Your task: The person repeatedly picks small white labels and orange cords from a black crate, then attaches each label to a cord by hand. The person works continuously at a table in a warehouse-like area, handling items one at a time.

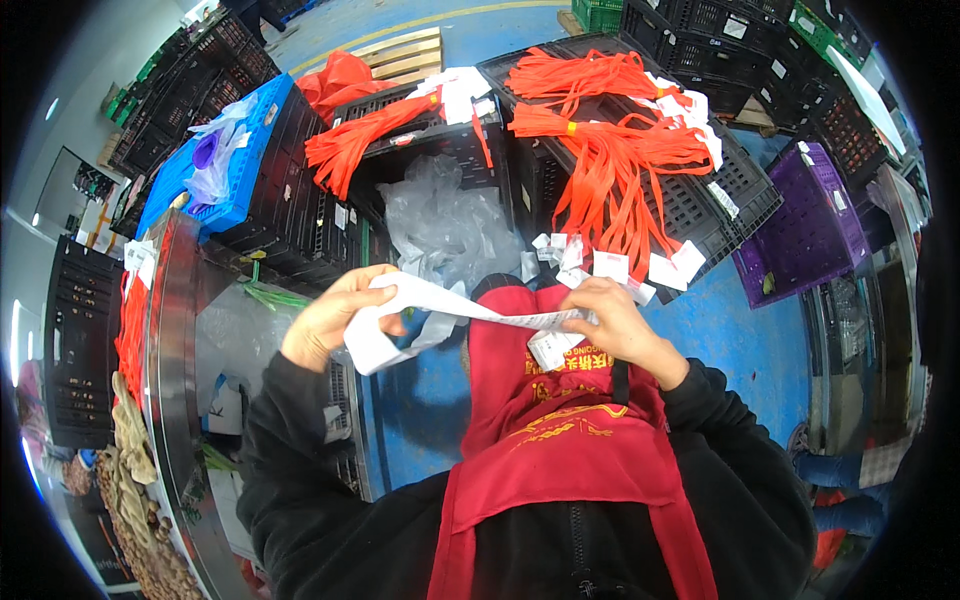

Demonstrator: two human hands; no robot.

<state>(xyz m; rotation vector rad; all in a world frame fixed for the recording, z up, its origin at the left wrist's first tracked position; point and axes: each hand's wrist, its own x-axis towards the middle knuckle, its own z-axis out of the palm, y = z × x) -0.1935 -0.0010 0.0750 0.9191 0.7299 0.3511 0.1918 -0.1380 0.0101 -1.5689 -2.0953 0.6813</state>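
A long white strip of printed labels (pixel 432 292) is stretched between my hands above my red apron (pixel 570 470). My left hand (pixel 335 318) is closed on its looped left end, the thumb on top. The fingers of my right hand (pixel 622 322) pinch the other end, where a short piece of label (pixel 553 348) hangs down. Just beyond my right hand, white tags (pixel 610 266) dangle from a bundle of flat red straps (pixel 610 165). Another strap bundle (pixel 375 135) lies farther left, with white tags at its top.
Black crates (pixel 740 190) support the strap bundles. Crumpled clear plastic (pixel 440 220) fills an open crate ahead. A blue crate (pixel 225 170) stands at left, a purple crate (pixel 805 225) at right. A metal-edged table (pixel 172 340) runs along my left. Someone's jeans-clad legs (pixel 850 495) show at lower right.
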